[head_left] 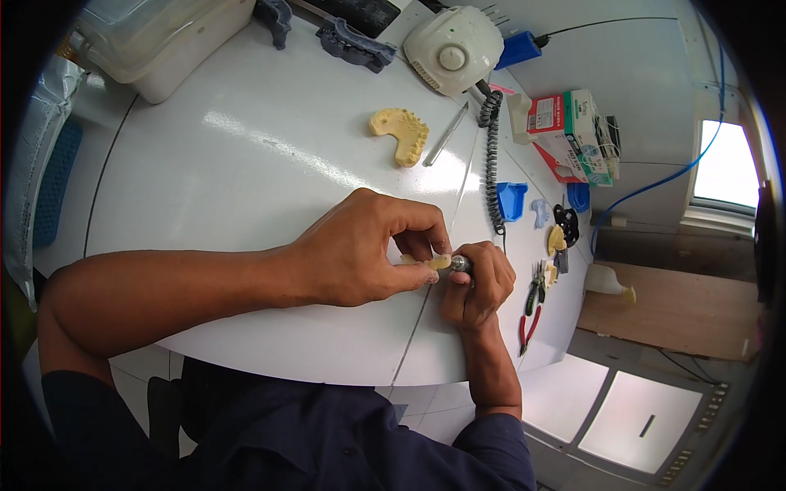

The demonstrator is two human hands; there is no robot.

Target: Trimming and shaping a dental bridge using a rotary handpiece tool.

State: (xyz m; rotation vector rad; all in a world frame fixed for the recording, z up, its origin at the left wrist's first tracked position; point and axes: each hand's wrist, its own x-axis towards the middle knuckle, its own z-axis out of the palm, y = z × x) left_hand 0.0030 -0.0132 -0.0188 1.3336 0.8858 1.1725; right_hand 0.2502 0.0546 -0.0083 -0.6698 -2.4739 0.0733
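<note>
My left hand (360, 245) pinches a small cream dental piece (440, 262) between thumb and fingers, so most of it is covered. My right hand (483, 282) wraps round a metal rotary handpiece (461, 263), its rounded silver front end close against the piece. Whether the two touch, I cannot tell. Both hands are above the white table (205, 196), near its front edge. Beyond them lie a yellow plaster dental model (409, 135) and a slim silver instrument (447, 135). A dark coiled cord (493, 155) runs from a white control unit (453, 51) towards the right hand.
Grey dental moulds (356, 45) lie at the back, and a lidded plastic box (164, 49) stands back left. At right are a blue tray (512, 200), glove boxes (565, 131), red-handled pliers (530, 330), green-handled pliers (536, 290) and a white bottle (604, 279).
</note>
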